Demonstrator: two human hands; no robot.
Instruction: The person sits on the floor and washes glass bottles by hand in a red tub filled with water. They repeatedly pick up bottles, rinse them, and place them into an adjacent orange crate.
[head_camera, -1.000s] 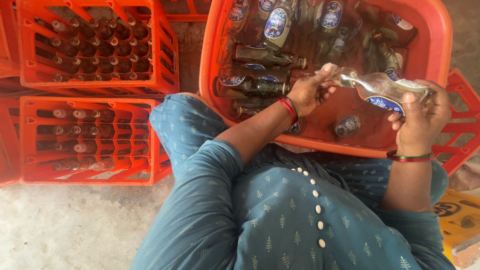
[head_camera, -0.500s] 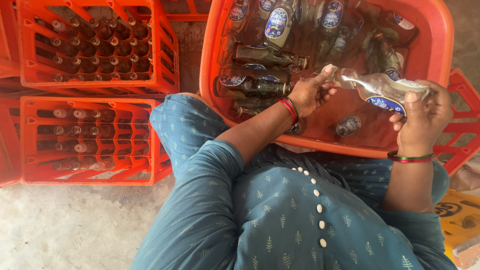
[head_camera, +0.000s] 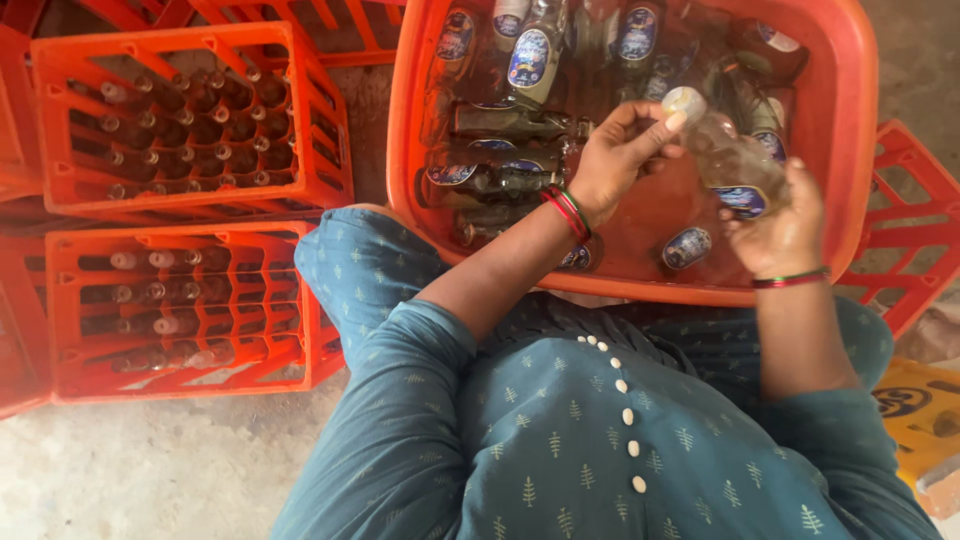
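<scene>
A clear glass bottle (head_camera: 725, 155) with a blue oval label is held over a big orange tub (head_camera: 860, 150). My right hand (head_camera: 775, 235) grips the bottle's lower body. My left hand (head_camera: 620, 150) pinches its neck, with the thumb at the mouth. The bottle tilts with its mouth up and to the left. Several labelled bottles (head_camera: 530, 55) lie in the tub under murky water. Both wrists wear red and green bangles.
Two orange crates (head_camera: 190, 115) (head_camera: 175, 310) packed with bottles stand at the left on a pale concrete floor. Another orange crate (head_camera: 915, 230) sits at the right of the tub, and a yellow object (head_camera: 920, 420) lies at the lower right. My teal-clad knees are against the tub.
The bottle has swung from lying nearly level to a steeper tilt with its mouth raised. Both hands stayed on it, the right hand dropping slightly.
</scene>
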